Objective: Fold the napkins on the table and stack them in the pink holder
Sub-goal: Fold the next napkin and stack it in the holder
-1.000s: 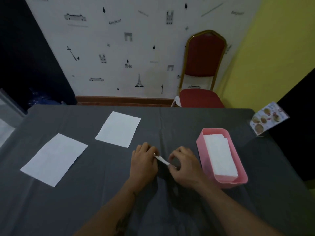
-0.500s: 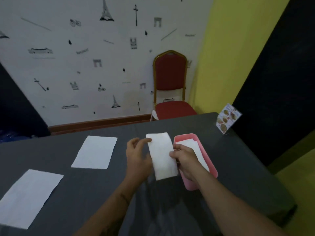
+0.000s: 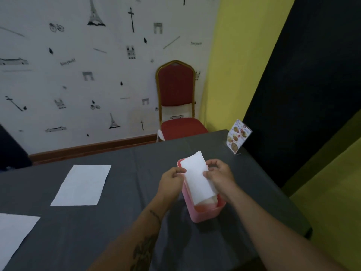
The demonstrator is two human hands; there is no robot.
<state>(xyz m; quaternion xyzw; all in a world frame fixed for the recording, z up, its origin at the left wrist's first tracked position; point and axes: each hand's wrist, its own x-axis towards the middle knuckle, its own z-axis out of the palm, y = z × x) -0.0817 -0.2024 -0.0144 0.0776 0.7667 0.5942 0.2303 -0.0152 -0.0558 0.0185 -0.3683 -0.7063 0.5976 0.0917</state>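
The folded napkin (image 3: 197,178) is held over the pink holder (image 3: 203,213), its long sides pinched between both hands and its near end dipping toward the holder's inside. The left hand (image 3: 171,181) has its grip clamped on the napkin's left edge, thumb and fingertips pressed together on the paper. The right hand (image 3: 219,176) has its grip clamped on the right edge, with the thumb on top and the other fingers curled behind. The napkin is tilted, its far end raised above the holder's far rim and its near end low, just above white napkins already lying in the holder; whether it touches them cannot be told.

The holder stands on the dark table (image 3: 125,222), toward its right side. 2 flat napkins lie unfolded on the table to the left, well apart from the holder: 1 napkin (image 3: 83,184) in the middle of the table and another (image 3: 13,237) at the left edge of the view, partly cut off. A menu card (image 3: 238,136) stands upright near the table's far right corner. Beyond the table, a red chair (image 3: 176,102) with a gold frame sits against a white wall printed with small black drawings. The left forearm shows a dark tattoo.
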